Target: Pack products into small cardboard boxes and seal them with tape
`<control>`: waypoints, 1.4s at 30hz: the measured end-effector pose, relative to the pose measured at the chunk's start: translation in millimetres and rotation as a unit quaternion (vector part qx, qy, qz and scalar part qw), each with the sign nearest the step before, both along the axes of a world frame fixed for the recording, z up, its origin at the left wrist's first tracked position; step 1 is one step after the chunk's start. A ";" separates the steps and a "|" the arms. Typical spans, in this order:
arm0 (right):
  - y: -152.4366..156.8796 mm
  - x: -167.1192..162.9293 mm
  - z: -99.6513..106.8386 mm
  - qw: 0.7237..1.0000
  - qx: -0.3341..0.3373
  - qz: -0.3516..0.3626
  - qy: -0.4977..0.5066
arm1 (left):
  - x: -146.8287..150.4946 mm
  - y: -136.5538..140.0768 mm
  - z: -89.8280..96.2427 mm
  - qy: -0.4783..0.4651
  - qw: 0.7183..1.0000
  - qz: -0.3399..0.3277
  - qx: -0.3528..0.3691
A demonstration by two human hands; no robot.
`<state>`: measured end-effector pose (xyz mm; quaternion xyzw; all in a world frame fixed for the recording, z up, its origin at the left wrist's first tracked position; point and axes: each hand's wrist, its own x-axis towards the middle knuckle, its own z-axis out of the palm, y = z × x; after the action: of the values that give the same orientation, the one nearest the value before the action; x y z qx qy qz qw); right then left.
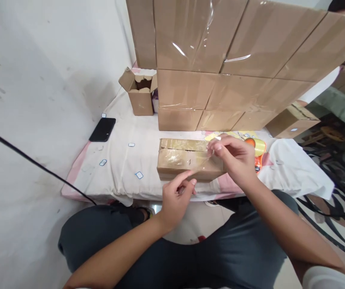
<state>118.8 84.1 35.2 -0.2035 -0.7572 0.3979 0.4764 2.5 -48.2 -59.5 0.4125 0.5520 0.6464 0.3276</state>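
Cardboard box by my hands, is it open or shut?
The box is shut: its top flaps lie down, meeting at a seam that gapes slightly. Whether it's fully sealed, I can't tell.

Both bare forearms reach forward and inward over the parted legs (250, 237). The left hand (175, 200) sits lower and nearer the body, its index finger (182, 177) stretched toward the other hand, thumb just below. The right hand (235, 158) is farther forward, thumb and index finger drawn together, wrist angled inward.
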 end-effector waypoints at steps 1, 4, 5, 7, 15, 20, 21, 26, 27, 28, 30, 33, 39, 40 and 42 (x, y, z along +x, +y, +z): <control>-4.4 1.6 -0.5 1.000 -0.004 -0.008 0.006 | 3.8 -1.4 -1.8 -0.005 1.000 0.017 -0.009; -16.9 9.6 -2.5 0.998 -0.006 -0.047 0.038 | 13.9 -3.8 -8.5 -0.030 0.998 0.017 -0.047; -20.4 12.8 -3.1 0.998 -0.007 -0.051 0.043 | 15.6 -3.8 -10.4 -0.039 0.998 0.008 -0.053; -26.4 18.6 -3.9 0.998 -0.022 -0.035 0.038 | 15.2 -2.1 -12.1 -0.050 0.998 0.000 -0.048; -37.3 13.1 -10.1 0.999 0.024 0.020 -0.044 | -9.0 8.4 1.0 -0.052 0.993 0.087 0.061; -39.5 4.5 -26.5 0.998 0.048 0.019 -0.046 | -27.9 7.7 -2.6 0.084 0.976 0.139 0.145; -40.3 3.7 -29.6 0.998 0.044 0.020 -0.042 | -32.4 7.4 -2.4 0.137 0.963 0.154 0.172; -45.7 1.1 -42.5 0.998 0.037 0.005 -0.045 | -46.0 8.1 4.4 0.373 0.875 0.223 0.214; -46.5 0.6 -45.0 0.998 0.043 -0.004 -0.049 | -45.9 8.7 4.7 0.395 0.867 0.229 0.201; -47.0 -0.1 -47.6 0.997 0.051 -0.015 -0.053 | -45.1 9.4 4.2 0.409 0.862 0.230 0.190; -47.6 -1.7 -52.2 0.995 0.067 -0.035 -0.062 | -42.7 11.4 1.1 0.429 0.858 0.220 0.178; -47.7 -4.7 -57.2 0.992 0.084 -0.048 -0.076 | -39.8 14.5 -5.4 0.444 0.854 0.209 0.169; -46.8 -8.3 -63.1 0.984 0.136 -0.088 -0.079 | -39.5 17.8 -9.0 0.444 0.860 0.220 0.119; -46.5 -8.3 -64.0 0.982 0.140 -0.093 -0.080 | -39.8 18.2 -8.8 0.445 0.861 0.218 0.111; -46.0 -8.2 -65.2 0.982 0.139 -0.092 -0.083 | -40.6 19.0 -8.9 0.446 0.863 0.213 0.104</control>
<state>110.6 38.1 -30.1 -0.2364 -0.8199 0.2247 0.4705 -38.0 -29.3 -68.4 0.5606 0.6435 0.5009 -0.1440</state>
